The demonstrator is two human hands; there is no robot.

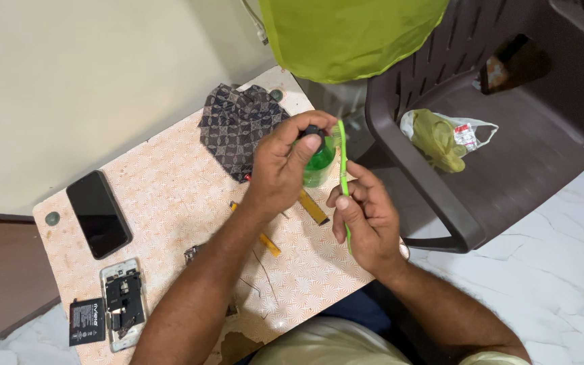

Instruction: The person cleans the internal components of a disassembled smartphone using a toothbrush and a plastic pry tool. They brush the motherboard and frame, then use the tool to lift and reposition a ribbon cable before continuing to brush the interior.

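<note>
Green toothbrush (343, 177) stands nearly upright in your right hand (366, 220), fingers pinched around its thin, light, somewhat springy handle, above the bench's right edge (305, 274). Grip it low for control. Your left hand (282, 169) wraps the small green bottle (319, 162), fingertip on its black cap; it looks smooth and likely slippery, so hold its body.

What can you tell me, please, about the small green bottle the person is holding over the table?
The green bottle looks like translucent plastic with a black cap on top. It is held roughly upright above the patterned table, in front of the dark cloth. The left hand wraps around it, one finger pressing on the cap. The head of the green toothbrush in the right hand sits right beside it.
</note>
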